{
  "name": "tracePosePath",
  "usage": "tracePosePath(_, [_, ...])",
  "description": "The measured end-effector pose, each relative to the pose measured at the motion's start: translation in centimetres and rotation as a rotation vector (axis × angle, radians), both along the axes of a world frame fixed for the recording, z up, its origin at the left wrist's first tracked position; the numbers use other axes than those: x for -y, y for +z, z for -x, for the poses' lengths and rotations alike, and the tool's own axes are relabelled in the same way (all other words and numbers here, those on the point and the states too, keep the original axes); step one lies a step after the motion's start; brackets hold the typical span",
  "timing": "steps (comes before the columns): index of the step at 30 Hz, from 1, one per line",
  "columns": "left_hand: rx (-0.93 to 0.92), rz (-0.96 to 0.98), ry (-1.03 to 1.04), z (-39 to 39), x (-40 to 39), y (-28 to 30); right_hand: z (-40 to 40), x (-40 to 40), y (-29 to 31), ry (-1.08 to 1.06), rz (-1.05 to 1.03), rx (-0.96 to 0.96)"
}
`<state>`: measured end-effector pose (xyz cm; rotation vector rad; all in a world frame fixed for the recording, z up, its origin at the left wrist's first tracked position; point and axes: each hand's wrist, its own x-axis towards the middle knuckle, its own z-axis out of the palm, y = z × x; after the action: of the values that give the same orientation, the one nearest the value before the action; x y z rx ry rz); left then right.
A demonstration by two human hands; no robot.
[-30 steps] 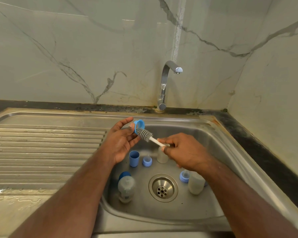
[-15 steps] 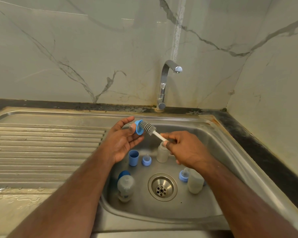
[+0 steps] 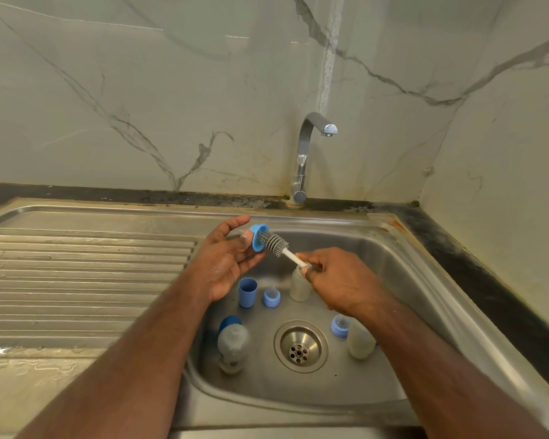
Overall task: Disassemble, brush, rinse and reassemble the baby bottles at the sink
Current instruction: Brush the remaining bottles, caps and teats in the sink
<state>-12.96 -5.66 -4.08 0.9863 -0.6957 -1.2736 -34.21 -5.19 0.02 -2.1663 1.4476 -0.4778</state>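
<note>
My left hand point(image 3: 227, 263) holds a blue bottle collar point(image 3: 258, 237) with its nipple, above the sink's left rim. A grey-bristled bottle brush point(image 3: 274, 243) on a white stem is pushed into the collar's open side, and my right hand point(image 3: 336, 282) grips its handle. In the basin point(image 3: 377, 270) stand a blue cap point(image 3: 247, 292), a blue collar with nipple point(image 3: 271, 297) and a clear bottle body point(image 3: 299, 285). Near the drain, a capped bottle point(image 3: 232, 343) lies at the left; another collar point(image 3: 339, 325) and a bottle body point(image 3: 360, 342) sit at the right.
A chrome tap point(image 3: 305, 153) rises behind the basin, its spout dry. The ribbed steel drainboard point(image 3: 86, 280) spreads out to the left. The drain strainer point(image 3: 300, 346) sits mid-basin. Marble walls close the back and right side.
The brush head has slid in and out of the blue collar. Both hands have drifted slightly upward over the basin.
</note>
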Motion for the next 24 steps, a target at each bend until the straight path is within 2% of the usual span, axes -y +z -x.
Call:
tracePosePath(3, [0.005,0.002,0.011,-0.3,0.1,-0.1,0.3,0.0,0.6,0.04,-0.05,-0.009])
tracePosePath(6, [-0.004,-0.008,0.002,-0.2,0.2,-0.2,0.3,-0.3,0.6,0.014,-0.025,0.069])
tracePosePath(9, [0.015,-0.012,0.0,0.0,0.1,-0.2,0.0,-0.2,0.2,-0.025,0.079,-0.034])
tracePosePath(12, [0.016,-0.005,0.014,-0.2,0.0,-0.1,-0.1,-0.2,0.3,0.018,0.048,-0.112])
tracePosePath(14, [0.015,-0.004,0.015,-0.3,0.1,-0.1,0.1,-0.3,0.4,0.052,-0.059,-0.002])
tracePosePath(17, [-0.007,-0.008,-0.007,-0.3,0.1,-0.2,0.4,-0.1,0.0,-0.054,-0.239,0.325])
tracePosePath(19, [-0.019,-0.007,-0.017,-0.2,0.1,-0.2,0.2,-0.2,-0.3,-0.102,-0.337,0.454])
tracePosePath(22, [-0.035,-0.003,-0.023,-0.2,0.0,0.0,-0.5,-0.7,-0.5,-0.078,-0.399,0.542])
tracePosePath(24, [-0.05,-0.001,-0.022,-0.3,0.1,0.0,-0.5,-0.8,-0.4,-0.034,-0.361,0.508])
